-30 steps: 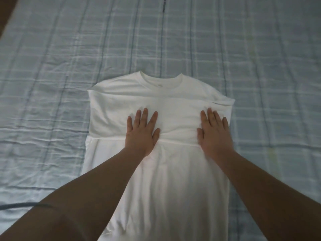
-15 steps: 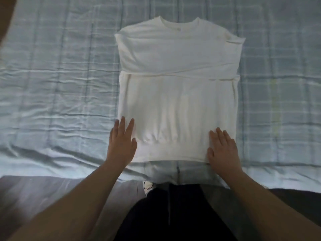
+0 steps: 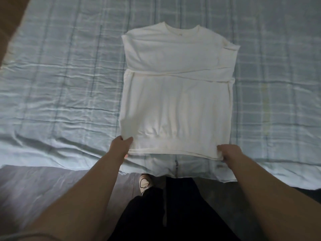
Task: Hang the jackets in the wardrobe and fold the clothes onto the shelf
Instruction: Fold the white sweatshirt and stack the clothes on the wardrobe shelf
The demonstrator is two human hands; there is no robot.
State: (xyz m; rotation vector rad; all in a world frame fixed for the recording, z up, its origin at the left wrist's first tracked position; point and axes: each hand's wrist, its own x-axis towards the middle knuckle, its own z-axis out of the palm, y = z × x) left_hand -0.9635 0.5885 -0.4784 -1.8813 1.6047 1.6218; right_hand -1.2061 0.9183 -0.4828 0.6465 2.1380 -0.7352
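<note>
Item: white long-sleeved cotton sweatshirt (image 3: 177,101), laid flat, neckline away from the person, on a bed covered with a pale blue-grey checked quilt (image 3: 60,75). Sleeves lie folded across the chest, giving the garment a near-rectangular outline. Ribbed hem sits at the near edge of the bed.

Grip, left hand (image 3: 121,142): thumb and fingers pinching the near left hem corner.
Grip, right hand (image 3: 228,151): fingers curled around the near right hem corner, pinching the fabric.

Step in hand, by judgement: folding stage of the task, sleeves done, bottom-to-top fold about to start. Wardrobe and shelf are not in view.

Next move calls for: lifting both corners evenly and carrying the hem up toward the neckline, keeping the side edges aligned so the tucked sleeves are not dragged out, then pressing the fold flat.

Also present: person's black trousers (image 3: 173,214); one pale shoe (image 3: 145,183) on the floor.
</note>
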